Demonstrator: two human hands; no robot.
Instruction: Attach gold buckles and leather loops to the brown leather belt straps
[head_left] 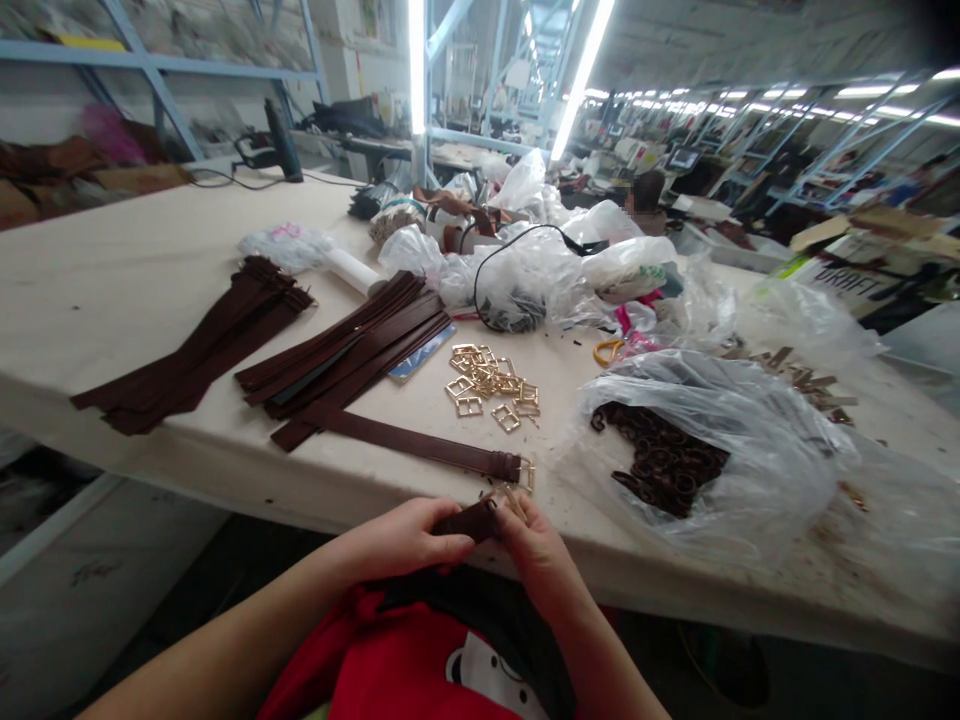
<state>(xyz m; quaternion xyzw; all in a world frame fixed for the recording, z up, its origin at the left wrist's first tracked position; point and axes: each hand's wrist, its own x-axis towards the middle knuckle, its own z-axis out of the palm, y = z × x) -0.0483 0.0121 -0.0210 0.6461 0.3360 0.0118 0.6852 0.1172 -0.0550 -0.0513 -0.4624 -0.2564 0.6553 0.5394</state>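
Note:
My left hand [420,535] is closed around a dark brown leather belt strap [469,522] at the table's front edge. At the strap's end, my right hand [531,540] pinches a gold buckle [512,495], partly hidden by the fingers. Just beyond my hands lies another brown belt [420,450] with a gold buckle fitted at its right end. A pile of loose gold buckles [487,380] is spread farther back. To the right, an open clear plastic bag [765,430] holds many small dark brown leather loops [671,460].
Two bundles of brown straps [202,350] lie on the left of the white table [60,290]. Plastic bags [540,275] crowd the back, near orange-handled scissors [606,352]. A cardboard box [862,270] stands at the far right.

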